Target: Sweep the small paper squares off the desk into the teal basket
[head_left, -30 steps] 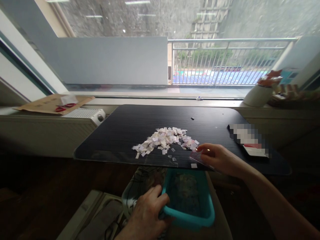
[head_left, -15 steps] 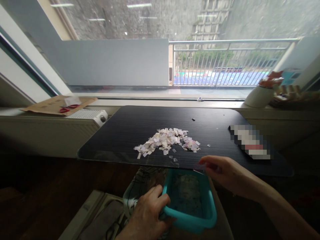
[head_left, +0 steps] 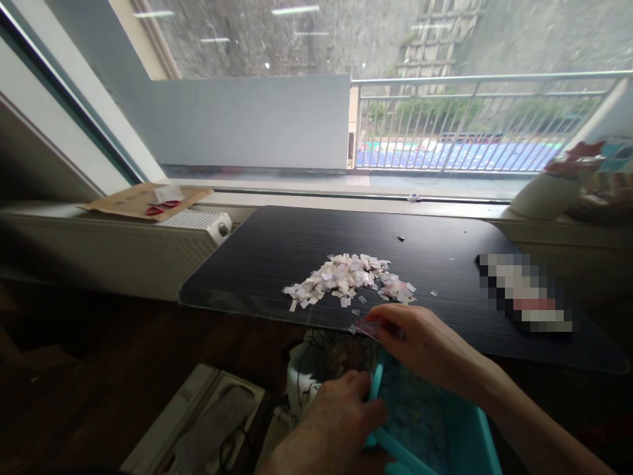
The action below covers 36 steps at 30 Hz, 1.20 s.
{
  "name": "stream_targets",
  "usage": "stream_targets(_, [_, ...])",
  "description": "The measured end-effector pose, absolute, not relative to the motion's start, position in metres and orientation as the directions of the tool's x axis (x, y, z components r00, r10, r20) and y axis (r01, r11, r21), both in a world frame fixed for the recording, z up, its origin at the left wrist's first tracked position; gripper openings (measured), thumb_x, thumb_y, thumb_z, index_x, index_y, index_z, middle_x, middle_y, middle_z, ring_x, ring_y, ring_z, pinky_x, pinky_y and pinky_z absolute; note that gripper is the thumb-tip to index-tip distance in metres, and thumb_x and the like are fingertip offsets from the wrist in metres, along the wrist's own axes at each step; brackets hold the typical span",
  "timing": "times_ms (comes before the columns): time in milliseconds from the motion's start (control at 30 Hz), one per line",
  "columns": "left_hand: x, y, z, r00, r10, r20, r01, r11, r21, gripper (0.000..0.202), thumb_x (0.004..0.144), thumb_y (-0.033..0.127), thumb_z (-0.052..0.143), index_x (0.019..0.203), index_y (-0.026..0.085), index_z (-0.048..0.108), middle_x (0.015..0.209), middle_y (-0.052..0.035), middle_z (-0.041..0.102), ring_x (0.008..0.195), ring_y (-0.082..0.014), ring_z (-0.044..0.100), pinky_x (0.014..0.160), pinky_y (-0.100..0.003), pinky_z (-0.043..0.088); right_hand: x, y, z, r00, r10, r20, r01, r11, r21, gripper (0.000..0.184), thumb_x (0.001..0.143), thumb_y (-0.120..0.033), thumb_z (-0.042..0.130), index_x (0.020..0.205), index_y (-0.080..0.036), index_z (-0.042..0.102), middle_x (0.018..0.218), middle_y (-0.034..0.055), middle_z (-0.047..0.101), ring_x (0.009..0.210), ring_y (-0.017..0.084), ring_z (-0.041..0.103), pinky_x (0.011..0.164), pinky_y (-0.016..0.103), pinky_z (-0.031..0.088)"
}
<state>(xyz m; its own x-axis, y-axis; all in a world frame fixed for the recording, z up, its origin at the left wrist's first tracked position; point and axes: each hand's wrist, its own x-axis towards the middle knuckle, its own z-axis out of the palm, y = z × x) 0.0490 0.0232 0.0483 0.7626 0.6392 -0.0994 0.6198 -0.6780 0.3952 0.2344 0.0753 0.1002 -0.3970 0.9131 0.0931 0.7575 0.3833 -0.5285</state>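
Two hands are busy: the left hand (head_left: 336,419) clamps its fingers over the rim of the teal tub (head_left: 477,439), which sits just below the near edge of the table (head_left: 247,264). The right hand (head_left: 420,343) pinches a small clear card (head_left: 370,324) at that edge, just in front of the heap of paper scraps (head_left: 346,280) lying on the dark top.

paper scraps (head_left: 346,280) piled on table (head_left: 257,264), tub (head_left: 435,429) below its near edge – cup (head_left: 544,194) behind, far right
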Motion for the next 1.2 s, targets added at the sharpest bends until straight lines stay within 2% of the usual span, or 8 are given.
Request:
stream_targets(167, [0.049,0.022,0.051,0.774,0.629,-0.077,0.602,-0.691,0.400,0.032,0.068,0.041,0.080,0.086,0.023,0.060,0.092,-0.0021,0.054,0.084,-0.0230,0.055,0.064,-0.028,0.043,0.234,0.091,0.095,-0.346,0.922,0.176,0.796,0.387,-0.464,0.026,0.088,-0.023,0.045,0.101,-0.021,0.067,0.089,0.0051,0.070,0.078,0.018,0.061,0.070,0.026,0.042])
stream_targets(400, [0.046,0.020,0.051,0.754,0.656,-0.047,0.612,-0.673,0.416,0.033,0.070,0.041,0.079,0.089,0.024,0.059,0.097,-0.0019,0.054,0.089,-0.0236,0.054,0.069,-0.029,0.043,0.228,0.076,0.103,-0.515,0.854,0.074,0.674,0.456,-0.581,0.023,0.087,-0.020,0.047,0.094,-0.025,0.068,0.085,-0.0007,0.070,0.074,0.013,0.062,0.064,0.020,0.041])
stream_targets(567, [0.048,0.022,0.051,0.759,0.650,-0.042,0.606,-0.682,0.410,0.032,0.069,0.041,0.079,0.086,0.023,0.059,0.092,-0.0011,0.052,0.086,-0.0221,0.053,0.065,-0.027,0.042,0.233,0.098,0.100,-0.295,0.940,0.169,0.844,0.340,-0.415,0.027,0.087,-0.021,0.044,0.102,-0.021,0.067,0.090,0.0060,0.070,0.077,0.018,0.062,0.066,0.025,0.041])
stream_targets(633, [0.048,0.023,0.051,0.759,0.649,-0.048,0.609,-0.682,0.406,0.031,0.070,0.041,0.079,0.086,0.022,0.060,0.091,-0.0013,0.052,0.085,-0.0223,0.053,0.064,-0.027,0.042,0.232,0.104,0.099,-0.302,0.940,0.159,0.856,0.340,-0.390,0.028,0.087,-0.020,0.043,0.103,-0.020,0.067,0.093,0.0075,0.071,0.081,0.020,0.063,0.068,0.026,0.041])
stream_targets(800, [0.046,0.023,0.056,0.745,0.664,-0.069,0.626,-0.660,0.416,0.032,0.070,0.039,0.079,0.089,0.023,0.059,0.096,-0.0019,0.053,0.089,-0.0236,0.053,0.067,-0.028,0.042,0.224,0.095,0.100,-0.474,0.876,0.090,0.740,0.452,-0.498,0.028,0.085,-0.017,0.045,0.100,-0.022,0.068,0.089,0.0030,0.071,0.078,0.016,0.062,0.068,0.023,0.041])
stream_targets(933, [0.046,0.024,0.058,0.741,0.667,-0.075,0.626,-0.646,0.436,0.031,0.071,0.039,0.079,0.089,0.023,0.059,0.097,-0.0020,0.052,0.091,-0.0241,0.052,0.069,-0.029,0.043,0.222,0.087,0.102,-0.412,0.907,0.090,0.766,0.398,-0.504,0.029,0.083,-0.016,0.045,0.100,-0.021,0.068,0.088,0.0043,0.071,0.076,0.016,0.062,0.066,0.023,0.041])
stream_targets(1067, [0.045,0.023,0.056,0.742,0.667,-0.060,0.619,-0.648,0.444,0.032,0.070,0.039,0.080,0.088,0.023,0.058,0.096,-0.0014,0.053,0.091,-0.0237,0.052,0.071,-0.029,0.043,0.221,0.084,0.106,-0.464,0.885,0.043,0.735,0.412,-0.539,0.027,0.082,-0.016,0.045,0.093,-0.023,0.069,0.083,0.0019,0.070,0.071,0.014,0.061,0.061,0.021,0.039])
stream_targets(1200, [0.044,0.021,0.054,0.733,0.679,-0.043,0.628,-0.651,0.427,0.032,0.070,0.038,0.079,0.086,0.023,0.056,0.096,-0.0007,0.052,0.092,-0.0232,0.052,0.070,-0.029,0.043,0.215,0.095,0.108,-0.389,0.912,0.128,0.778,0.400,-0.484,0.026,0.084,-0.019,0.046,0.096,-0.022,0.069,0.079,0.0029,0.070,0.069,0.015,0.059,0.061,0.023,0.038])
